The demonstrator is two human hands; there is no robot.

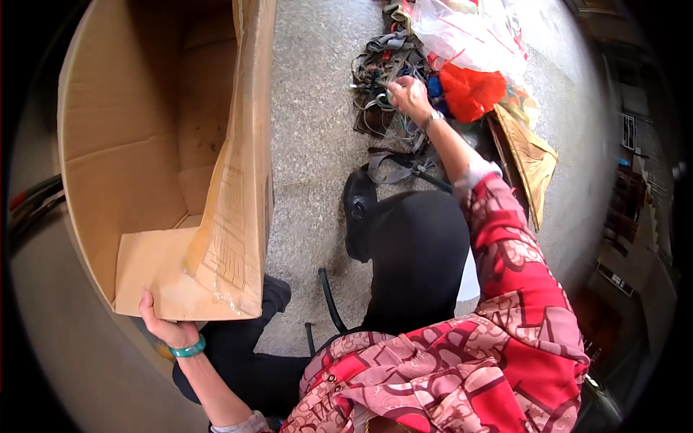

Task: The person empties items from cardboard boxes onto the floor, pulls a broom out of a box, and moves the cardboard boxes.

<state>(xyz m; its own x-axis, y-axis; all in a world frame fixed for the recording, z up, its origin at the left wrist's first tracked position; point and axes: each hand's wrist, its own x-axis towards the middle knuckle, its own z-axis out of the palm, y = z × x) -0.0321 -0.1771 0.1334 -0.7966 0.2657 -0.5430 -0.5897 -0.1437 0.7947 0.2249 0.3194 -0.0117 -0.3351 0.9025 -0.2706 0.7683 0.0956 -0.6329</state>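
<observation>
My left hand [170, 328], with a green bangle at the wrist, grips the near edge of a large cardboard box [249, 144]. The box stands open at the left, and its visible inside holds nothing but a few dark specks. My right hand [411, 99] is stretched forward over a tangled heap of straps and cords [393, 61] on the floor. Its fingers are bent together at pale strands in the heap; what exactly they pinch is too small to tell.
Beside the heap lie a red plastic bag [471, 90], clear plastic bags [462, 36] and a folded tan piece [530, 159]. My legs and black shoes [359, 206] are between box and heap. A dark curved metal bar [330, 299] shows near my seat.
</observation>
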